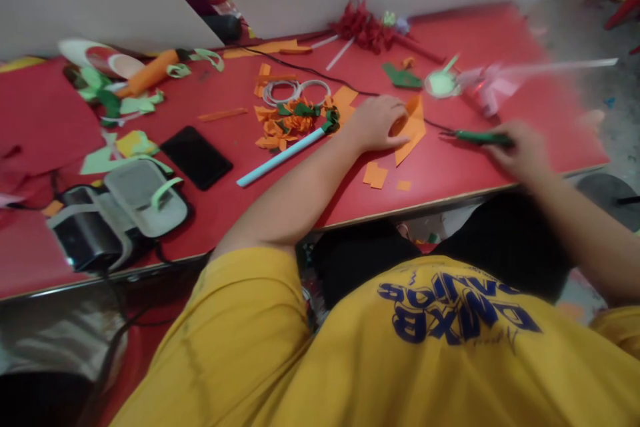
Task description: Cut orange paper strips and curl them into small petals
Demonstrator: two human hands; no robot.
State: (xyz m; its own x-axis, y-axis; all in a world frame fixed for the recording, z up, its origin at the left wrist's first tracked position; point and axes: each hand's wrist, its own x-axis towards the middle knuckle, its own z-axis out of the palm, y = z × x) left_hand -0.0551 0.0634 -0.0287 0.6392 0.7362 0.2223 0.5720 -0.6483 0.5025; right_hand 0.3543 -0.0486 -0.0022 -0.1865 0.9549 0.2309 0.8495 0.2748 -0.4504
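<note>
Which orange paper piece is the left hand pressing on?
The large pointed orange paper sheet under the left hand; the small orange paper scraps lie apart, nearer the table edge.

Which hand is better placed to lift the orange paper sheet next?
Left, probably. The left hand rests on the orange paper sheet, while the right hand sits off to the side, closed round a green-handled tool on the red table.
</note>
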